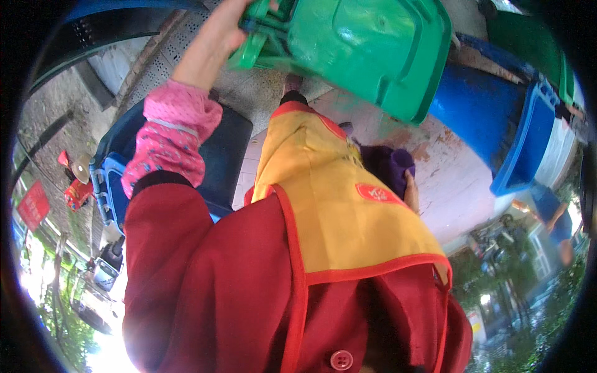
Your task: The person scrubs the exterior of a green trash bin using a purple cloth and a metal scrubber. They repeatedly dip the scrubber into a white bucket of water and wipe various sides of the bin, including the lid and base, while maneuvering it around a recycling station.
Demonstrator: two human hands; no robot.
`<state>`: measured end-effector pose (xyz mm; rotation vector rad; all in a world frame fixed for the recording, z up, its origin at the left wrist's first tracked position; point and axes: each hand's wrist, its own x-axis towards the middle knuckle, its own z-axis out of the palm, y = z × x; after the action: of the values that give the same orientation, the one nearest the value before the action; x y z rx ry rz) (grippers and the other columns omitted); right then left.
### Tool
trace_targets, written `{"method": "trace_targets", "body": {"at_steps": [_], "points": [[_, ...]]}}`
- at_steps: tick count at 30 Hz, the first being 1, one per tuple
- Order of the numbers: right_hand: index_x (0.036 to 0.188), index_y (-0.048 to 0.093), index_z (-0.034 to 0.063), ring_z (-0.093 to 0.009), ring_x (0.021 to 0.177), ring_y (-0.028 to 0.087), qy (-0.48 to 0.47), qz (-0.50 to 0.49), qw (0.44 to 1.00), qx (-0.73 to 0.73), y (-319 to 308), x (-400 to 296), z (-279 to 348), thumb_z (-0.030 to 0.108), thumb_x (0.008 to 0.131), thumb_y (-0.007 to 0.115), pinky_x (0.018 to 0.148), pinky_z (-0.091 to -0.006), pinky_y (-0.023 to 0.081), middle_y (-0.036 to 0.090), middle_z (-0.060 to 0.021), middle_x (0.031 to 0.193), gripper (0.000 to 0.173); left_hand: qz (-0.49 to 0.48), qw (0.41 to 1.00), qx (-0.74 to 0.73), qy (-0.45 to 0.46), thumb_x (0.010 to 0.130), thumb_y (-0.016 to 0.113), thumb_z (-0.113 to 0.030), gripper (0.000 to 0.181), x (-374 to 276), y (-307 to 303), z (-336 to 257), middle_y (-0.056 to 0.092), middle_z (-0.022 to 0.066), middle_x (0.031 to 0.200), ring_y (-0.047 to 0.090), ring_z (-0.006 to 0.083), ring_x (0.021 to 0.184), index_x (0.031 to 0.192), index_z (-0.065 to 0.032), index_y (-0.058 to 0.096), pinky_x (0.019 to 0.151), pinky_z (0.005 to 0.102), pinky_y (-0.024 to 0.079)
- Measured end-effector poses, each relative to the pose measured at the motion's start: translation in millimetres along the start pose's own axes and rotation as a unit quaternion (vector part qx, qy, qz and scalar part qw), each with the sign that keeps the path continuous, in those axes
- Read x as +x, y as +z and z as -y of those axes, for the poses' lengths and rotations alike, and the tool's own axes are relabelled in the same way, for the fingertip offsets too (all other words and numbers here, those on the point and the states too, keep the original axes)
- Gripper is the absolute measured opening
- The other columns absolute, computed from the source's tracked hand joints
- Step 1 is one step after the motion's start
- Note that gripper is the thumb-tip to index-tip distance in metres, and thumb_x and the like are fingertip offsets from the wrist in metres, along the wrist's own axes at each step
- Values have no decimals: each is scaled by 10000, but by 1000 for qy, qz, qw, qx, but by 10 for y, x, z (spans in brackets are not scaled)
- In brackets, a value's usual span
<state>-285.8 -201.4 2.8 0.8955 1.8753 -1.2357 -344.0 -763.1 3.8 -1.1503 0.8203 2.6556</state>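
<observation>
At the top of the view, a green plastic wheelie bin point(359, 42) is tilted, with a smooth panel facing me and some motion blur. My left hand point(228, 28), partly cut off by the upper edge, grips it around its hinge or handle end. A pink patterned sleeve cover point(168, 135) is on that forearm. Low on the right side, my right hand point(412, 193) holds a purple cloth-like bundle point(402, 163); my yellow apron point(354, 224) partly hides this hand. One of my shoes point(294, 97) shows beyond the apron.
A dark blue bin point(228, 154) stands under my left arm. To the right are a blue bin point(480, 116) and a dark green bin point(522, 60). A stone kerb point(140, 60) runs at upper left. Another person point(552, 210) is at the far right. A red sign point(33, 205) bears writing.
</observation>
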Motion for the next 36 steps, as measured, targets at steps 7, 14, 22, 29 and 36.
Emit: {"method": "trace_targets", "body": {"at_steps": [7, 14, 22, 29, 36], "points": [[1217, 547, -58, -216, 918, 640, -39, -83, 996, 21, -918, 184, -469, 357, 864, 622, 817, -318, 508, 639, -137, 1084, 550, 165, 957, 197, 131, 870, 567, -237, 274, -456, 2369, -207, 662, 84, 885, 603, 218, 717, 1047, -39, 638, 677, 378, 523], [1184, 564, -20, -190, 886, 639, -174, -59, 961, 207, -1460, 331, -579, 323, 871, 647, 773, -302, 522, 637, -121, 1054, 472, 79, 822, 386, 412, 883, 572, -183, 179, 406, 3331, 349, 594, 40, 870, 548, 144, 784, 996, -52, 622, 650, 308, 476], [1232, 552, 27, -222, 1016, 626, -148, 160, 849, 480, -1106, 746, 321, 299, 936, 566, 919, -366, 498, 619, -103, 1175, 402, 72, 596, 681, 419, 852, 615, -177, 272, 331, 3647, 446, 562, 21, 908, 527, 142, 805, 1099, -98, 534, 695, 274, 452], [1081, 602, 96, -340, 903, 582, -581, -104, 802, -88, 1090, 597, 2334, 245, 851, 573, 801, -450, 471, 580, -188, 981, 275, 86, 638, 631, 433, 825, 713, -147, 472, 840, 3570, 28, 624, 103, 1040, 623, 204, 896, 1236, -40, 508, 786, 346, 527], [1240, 526, 193, -362, 1162, 408, -326, -251, 912, -1, 2001, 1597, 1738, 408, 771, 653, 889, -543, 393, 426, -121, 1275, 531, -9, 619, 611, 493, 809, 713, -79, 506, 986, 2845, -614, 584, 80, 1096, 574, 171, 961, 1257, -38, 483, 860, 278, 459]]}}
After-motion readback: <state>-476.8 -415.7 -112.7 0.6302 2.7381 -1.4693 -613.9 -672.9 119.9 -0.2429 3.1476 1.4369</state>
